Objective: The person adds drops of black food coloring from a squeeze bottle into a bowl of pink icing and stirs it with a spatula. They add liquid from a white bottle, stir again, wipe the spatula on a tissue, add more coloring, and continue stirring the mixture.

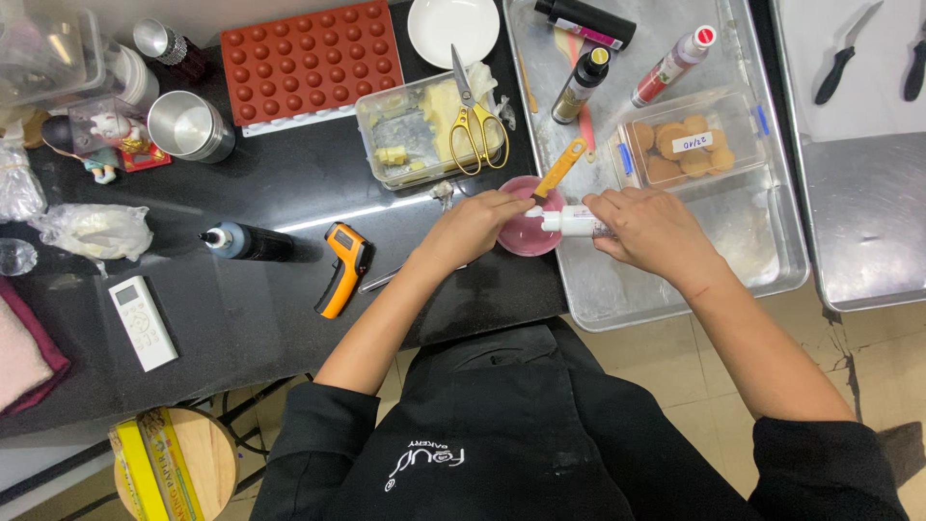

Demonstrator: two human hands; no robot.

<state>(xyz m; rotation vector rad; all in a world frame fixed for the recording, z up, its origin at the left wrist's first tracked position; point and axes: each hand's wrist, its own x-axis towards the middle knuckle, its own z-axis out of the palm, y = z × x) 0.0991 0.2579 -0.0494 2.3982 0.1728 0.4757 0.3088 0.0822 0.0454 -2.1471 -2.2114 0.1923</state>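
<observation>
Fingers (600, 214) of the right hand (651, 232) are wrapping the small white bottle (569, 222), tipping its nozzle sideways over the pink bowl (526, 233). Left hand (477, 224) is gripping the bowl rim, steadying it at the black bench (251, 318) edge; an orange-handled spatula (559, 171) is leaning inside.
</observation>
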